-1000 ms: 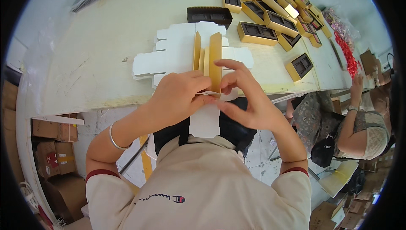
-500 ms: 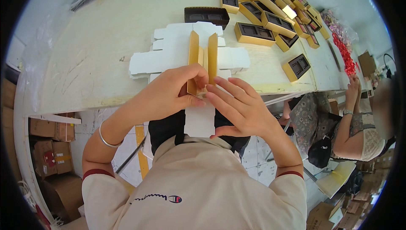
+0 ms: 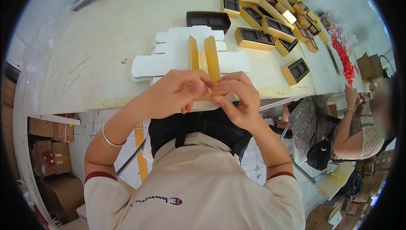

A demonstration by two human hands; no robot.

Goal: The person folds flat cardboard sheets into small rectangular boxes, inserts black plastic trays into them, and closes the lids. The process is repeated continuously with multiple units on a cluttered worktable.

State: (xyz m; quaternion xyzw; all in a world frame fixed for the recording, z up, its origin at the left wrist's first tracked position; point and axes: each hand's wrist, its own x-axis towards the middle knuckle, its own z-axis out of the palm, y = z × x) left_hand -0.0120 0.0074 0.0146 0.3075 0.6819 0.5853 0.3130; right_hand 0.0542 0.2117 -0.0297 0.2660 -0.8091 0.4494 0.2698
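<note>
A half-folded gold cardboard box point(image 3: 213, 63) lies on a stack of flat white box blanks point(image 3: 173, 56) at the table's near edge. Its two long side walls stand up, leaning slightly outward. My left hand point(image 3: 179, 89) is curled at the near end, its fingertips on the left corner. From the other side my right hand point(image 3: 242, 99) pinches the near end flap between thumb and fingers. Both hands almost meet there, hiding much of that end. Just beyond the blanks sits a black plastic insert tray point(image 3: 208, 20).
Several finished gold boxes with black inserts point(image 3: 277, 26) are heaped at the far right; one gold box point(image 3: 296, 72) stands apart nearer me. Red ribbon-like material point(image 3: 344, 61) lies at the right. A co-worker point(image 3: 353, 132) sits at right. Cardboard cartons point(image 3: 53, 158) fill the space under the table at left.
The near end panel, which hung white side up toward my lap, is now raised between my hands. My right hand's spread fingers have closed into a pinch. The co-worker's hands have moved apart.
</note>
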